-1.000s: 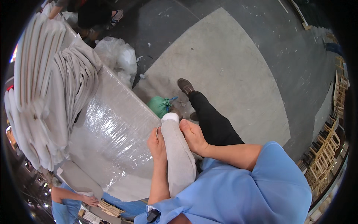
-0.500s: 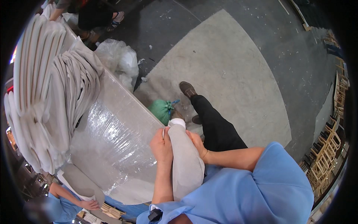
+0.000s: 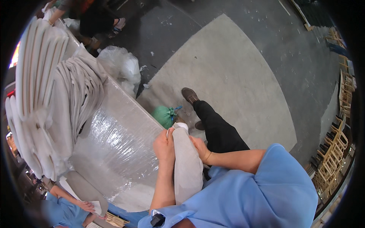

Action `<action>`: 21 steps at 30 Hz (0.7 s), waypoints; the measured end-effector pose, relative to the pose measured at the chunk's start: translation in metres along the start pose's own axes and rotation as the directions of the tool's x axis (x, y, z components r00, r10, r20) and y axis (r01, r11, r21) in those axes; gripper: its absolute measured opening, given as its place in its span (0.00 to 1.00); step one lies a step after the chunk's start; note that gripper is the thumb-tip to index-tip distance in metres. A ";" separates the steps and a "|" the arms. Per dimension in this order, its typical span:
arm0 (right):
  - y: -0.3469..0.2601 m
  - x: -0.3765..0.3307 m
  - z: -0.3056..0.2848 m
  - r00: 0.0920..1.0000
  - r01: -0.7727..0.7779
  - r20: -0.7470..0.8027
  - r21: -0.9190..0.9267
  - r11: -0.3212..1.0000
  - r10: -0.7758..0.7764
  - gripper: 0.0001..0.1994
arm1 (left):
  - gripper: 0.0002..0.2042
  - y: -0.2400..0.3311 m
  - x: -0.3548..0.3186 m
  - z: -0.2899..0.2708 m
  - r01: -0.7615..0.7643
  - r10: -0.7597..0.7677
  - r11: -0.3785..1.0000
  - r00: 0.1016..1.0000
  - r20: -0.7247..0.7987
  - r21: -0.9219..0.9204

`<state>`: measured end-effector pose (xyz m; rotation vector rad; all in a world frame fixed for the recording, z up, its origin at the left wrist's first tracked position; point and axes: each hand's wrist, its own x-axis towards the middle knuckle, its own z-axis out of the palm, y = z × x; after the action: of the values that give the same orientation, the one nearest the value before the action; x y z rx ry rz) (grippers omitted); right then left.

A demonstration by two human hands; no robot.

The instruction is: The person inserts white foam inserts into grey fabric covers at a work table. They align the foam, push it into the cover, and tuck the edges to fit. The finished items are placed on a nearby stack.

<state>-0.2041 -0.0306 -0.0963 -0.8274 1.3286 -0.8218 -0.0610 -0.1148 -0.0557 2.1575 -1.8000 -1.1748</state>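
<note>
A light grey fabric cushion cover point(image 3: 187, 163), with white padding point(image 3: 180, 125) showing at its far end, lies against the front of my blue shirt. My left hand point(image 3: 164, 144) is closed on the left edge of the cover near that end, the thumb uppermost. On the other side, my right hand point(image 3: 200, 148) grips the cover's right edge, its fingertips partly hidden behind the fabric. The table point(image 3: 118, 136), covered in shiny clear plastic film, is right beside my left hand.
Stacked white padded panels point(image 3: 42, 72) and folded grey covers point(image 3: 78, 87) fill the table's far left. A green tied sack point(image 3: 163, 116) and clear plastic bags point(image 3: 121, 66) lie on the floor by it. Co-workers stand at lower left and upper left. Wooden frames point(image 3: 330, 152) line the right.
Both my hands keep their hold, and the cover has shifted slightly to the left against me. At lower left, a co-worker's hand has moved on a grey and white piece.
</note>
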 end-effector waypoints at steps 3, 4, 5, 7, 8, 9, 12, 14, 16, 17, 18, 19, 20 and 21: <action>0.001 0.005 -0.032 0.994 -0.082 0.042 -0.341 0.937 0.102 0.19 | 0.19 0.003 -0.014 0.006 -0.009 0.005 0.999 0.998 -0.060 -0.053; -0.012 0.009 -0.047 0.993 -0.119 -0.045 -0.233 0.965 0.112 0.16 | 0.18 0.007 -0.019 0.007 -0.059 0.054 0.997 0.995 -0.087 -0.054; -0.024 0.021 -0.060 0.994 -0.068 -0.093 -0.110 0.992 0.058 0.12 | 0.17 0.012 -0.022 0.008 -0.106 0.100 0.993 0.989 -0.113 -0.054; -0.047 0.045 -0.084 0.997 0.075 -0.002 -0.121 0.990 -0.076 0.12 | 0.15 0.025 -0.033 0.013 -0.187 0.174 0.980 0.973 -0.154 -0.071; -0.056 0.055 -0.092 0.975 0.218 0.078 -0.178 0.960 -0.207 0.12 | 0.14 0.031 -0.036 0.019 -0.222 0.205 0.971 0.964 -0.170 -0.092; -0.066 0.064 -0.100 0.975 0.152 0.192 -0.196 0.969 -0.114 0.12 | 0.14 0.036 -0.038 0.024 -0.254 0.231 0.961 0.954 -0.189 -0.111; -0.096 0.075 -0.111 0.896 0.020 0.424 -0.336 0.942 0.132 0.10 | 0.14 0.037 -0.038 0.031 -0.300 0.262 0.939 0.940 -0.220 -0.165; -0.121 0.083 -0.111 0.849 0.066 0.488 -0.477 0.876 0.202 0.08 | 0.15 0.030 -0.036 0.039 -0.348 0.333 0.936 0.921 -0.201 -0.046; -0.116 0.081 -0.110 0.837 0.341 0.545 -0.442 0.830 -0.054 0.08 | 0.15 0.021 -0.032 0.045 -0.353 0.356 0.934 0.912 -0.203 0.052; -0.113 0.080 -0.110 0.803 0.504 0.569 -0.491 0.711 -0.176 0.06 | 0.15 0.021 -0.029 0.047 -0.348 0.357 0.934 0.911 -0.204 0.082; -0.116 0.080 -0.110 0.781 0.556 0.604 -0.558 0.615 -0.158 0.05 | 0.14 0.025 -0.030 0.042 -0.426 0.424 0.903 0.870 -0.253 0.050; -0.114 0.079 -0.113 0.712 0.668 0.645 -0.501 0.550 -0.277 0.05 | 0.15 0.025 -0.030 0.044 -0.438 0.450 0.892 0.844 -0.292 0.110; -0.107 0.078 -0.112 0.688 0.700 0.621 -0.433 0.569 -0.374 0.05 | 0.15 0.022 -0.030 0.044 -0.448 0.478 0.878 0.820 -0.314 0.165; -0.110 0.078 -0.112 0.711 0.655 0.628 -0.429 0.622 -0.317 0.05 | 0.15 0.025 -0.035 0.039 -0.410 0.456 0.890 0.826 -0.333 0.201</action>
<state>-0.3150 -0.1560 -0.0444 -1.9026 0.8733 -0.4981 -0.1043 -0.0762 -0.0525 1.7209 -2.0595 -0.5227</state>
